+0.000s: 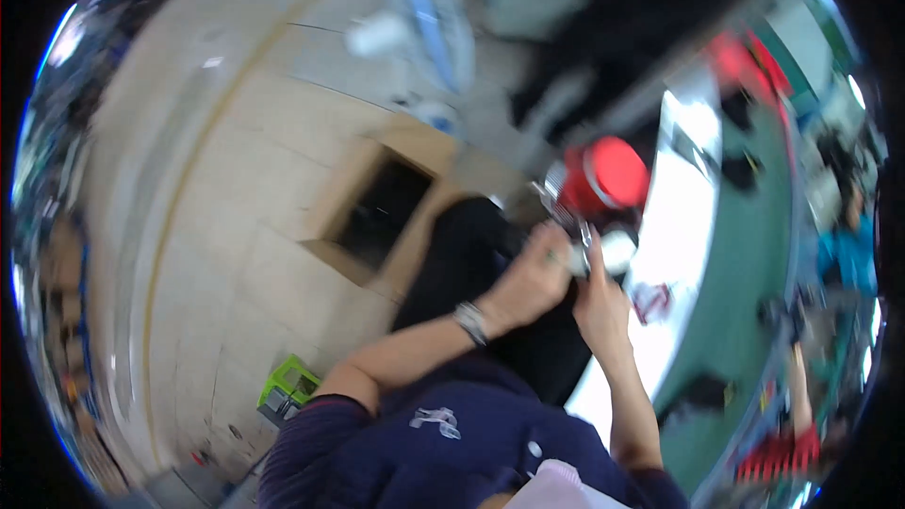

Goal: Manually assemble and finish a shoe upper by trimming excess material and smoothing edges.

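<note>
Close together above my lap, both hands work beside a red round-topped object [617, 172] with a silvery part on its left. My left hand [539, 273] is closed in a pinch; what sits between its fingers is too small and blurred to name. My right hand [603, 309] is closed around a slim shiny metal piece [586, 238], its kind unclear, which points up toward the red object. Just right of the metal piece is a white rounded thing [618, 253], also smeared by motion.
An open cardboard box [325, 217] with dark contents stands on the floor at left. Beyond it is a standing fan [434, 24]. A white worktop edge [674, 306] and a green conveyor-like surface [754, 273] run along the right. A person in dark clothes [650, 9] stands ahead.
</note>
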The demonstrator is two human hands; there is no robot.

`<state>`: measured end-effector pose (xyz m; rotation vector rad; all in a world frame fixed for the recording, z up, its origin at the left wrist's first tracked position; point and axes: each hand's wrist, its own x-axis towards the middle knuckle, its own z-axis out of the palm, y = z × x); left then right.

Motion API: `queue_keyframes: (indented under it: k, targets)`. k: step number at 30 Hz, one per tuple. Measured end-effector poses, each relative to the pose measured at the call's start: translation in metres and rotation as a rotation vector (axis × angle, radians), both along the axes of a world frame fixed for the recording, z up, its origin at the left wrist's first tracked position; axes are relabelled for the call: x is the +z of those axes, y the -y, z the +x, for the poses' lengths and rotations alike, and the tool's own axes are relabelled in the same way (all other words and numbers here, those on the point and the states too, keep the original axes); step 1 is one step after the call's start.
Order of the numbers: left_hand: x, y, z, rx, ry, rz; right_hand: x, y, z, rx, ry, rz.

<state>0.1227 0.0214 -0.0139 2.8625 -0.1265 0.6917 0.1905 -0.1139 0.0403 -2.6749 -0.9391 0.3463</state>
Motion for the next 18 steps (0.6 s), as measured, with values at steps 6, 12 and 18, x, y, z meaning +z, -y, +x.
queue_keyframes:
  k: [6,12,18]
  targets:
    - [0.002,0.015,0.0,0.173,-0.144,0.137,0.014,0.012,-0.007,-0.069,0.071,0.073]
    - [-0.011,0.007,-0.007,0.153,-0.168,0.301,0.015,0.003,-0.005,0.074,0.002,-0.066]
    - [-0.011,0.008,-0.005,0.115,-0.077,0.217,-0.005,0.007,-0.01,-0.036,0.002,0.0]
